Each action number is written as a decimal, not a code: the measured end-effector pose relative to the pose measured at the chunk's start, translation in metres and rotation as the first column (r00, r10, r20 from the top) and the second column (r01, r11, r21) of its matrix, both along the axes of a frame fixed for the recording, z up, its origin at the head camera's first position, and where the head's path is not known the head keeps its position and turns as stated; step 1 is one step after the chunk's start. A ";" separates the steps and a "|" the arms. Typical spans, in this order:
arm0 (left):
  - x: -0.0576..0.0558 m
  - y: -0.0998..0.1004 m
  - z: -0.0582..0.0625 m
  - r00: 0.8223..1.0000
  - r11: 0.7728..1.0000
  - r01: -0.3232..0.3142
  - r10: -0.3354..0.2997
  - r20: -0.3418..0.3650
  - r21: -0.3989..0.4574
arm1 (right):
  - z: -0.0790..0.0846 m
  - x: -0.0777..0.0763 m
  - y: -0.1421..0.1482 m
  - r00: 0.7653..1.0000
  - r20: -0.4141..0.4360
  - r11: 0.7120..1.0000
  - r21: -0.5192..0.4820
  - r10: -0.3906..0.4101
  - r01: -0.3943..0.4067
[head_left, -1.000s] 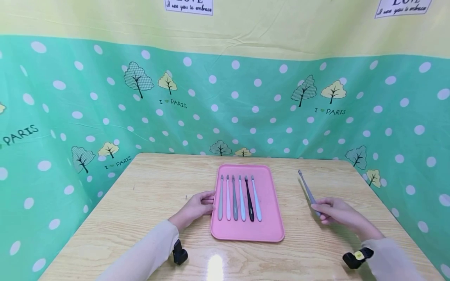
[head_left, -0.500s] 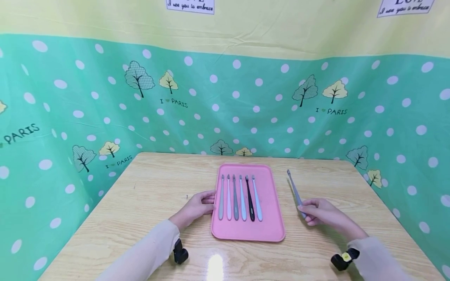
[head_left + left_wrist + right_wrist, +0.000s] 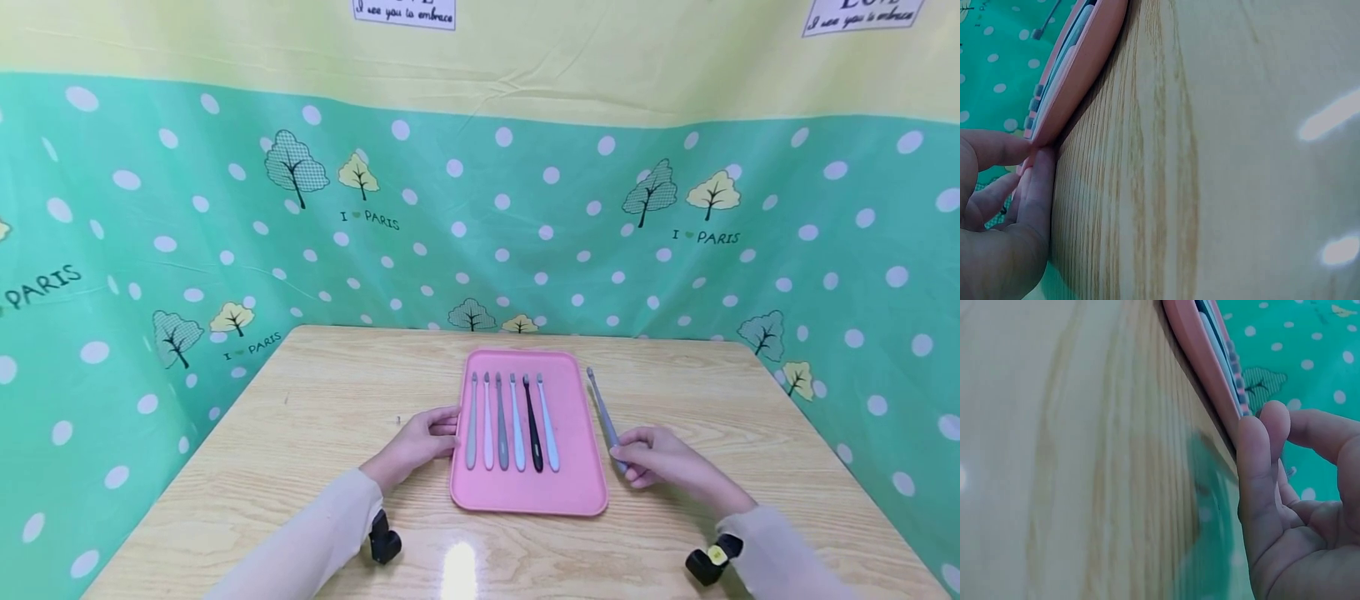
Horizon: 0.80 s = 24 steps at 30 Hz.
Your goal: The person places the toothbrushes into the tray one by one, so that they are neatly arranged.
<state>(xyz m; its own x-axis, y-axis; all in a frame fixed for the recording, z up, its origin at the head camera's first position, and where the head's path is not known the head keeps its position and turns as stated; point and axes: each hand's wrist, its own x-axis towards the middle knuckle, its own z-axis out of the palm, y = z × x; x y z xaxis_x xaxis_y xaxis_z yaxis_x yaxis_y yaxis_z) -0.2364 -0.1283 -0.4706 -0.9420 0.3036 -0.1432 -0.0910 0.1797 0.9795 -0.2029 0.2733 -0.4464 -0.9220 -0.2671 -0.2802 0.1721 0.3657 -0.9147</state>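
My left hand (image 3: 416,446) pinches the left rim of a pink tray (image 3: 517,493); in the left wrist view, thumb and fingers meet at the tray's edge (image 3: 1075,75). Several toothbrushes lie side by side on it, heads toward the far end, including a pink one (image 3: 488,425), a black one (image 3: 533,429) and a pale blue one (image 3: 549,425) at the right of the row. Just right of the tray, my right hand (image 3: 663,460) pinches a grey-blue toothbrush (image 3: 603,412) near its handle end, head pointing away. In the right wrist view, that toothbrush is mostly hidden behind the fingers.
The wooden table (image 3: 337,383) extends around the tray, with light glare near its front. A green and yellow patterned curtain (image 3: 420,208) hangs behind and at the sides. Both wrists wear a black camera, one on the left (image 3: 384,540), one on the right (image 3: 708,562).
My right hand has moved left with the grey-blue toothbrush, from well right of the tray to close beside its right edge. The left hand and tray have stayed in place.
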 end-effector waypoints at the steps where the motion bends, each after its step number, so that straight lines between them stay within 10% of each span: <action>1: 0.000 0.000 0.000 1.000 1.000 0.001 -0.001 -0.002 0.001 | -0.001 0.000 -0.002 1.000 0.000 1.000 0.001 -0.001 0.001; 24: -0.001 0.000 -0.001 1.000 1.000 -0.002 0.002 0.003 0.007 | 0.002 -0.002 -0.044 0.999 -0.030 1.000 0.000 -0.018 0.018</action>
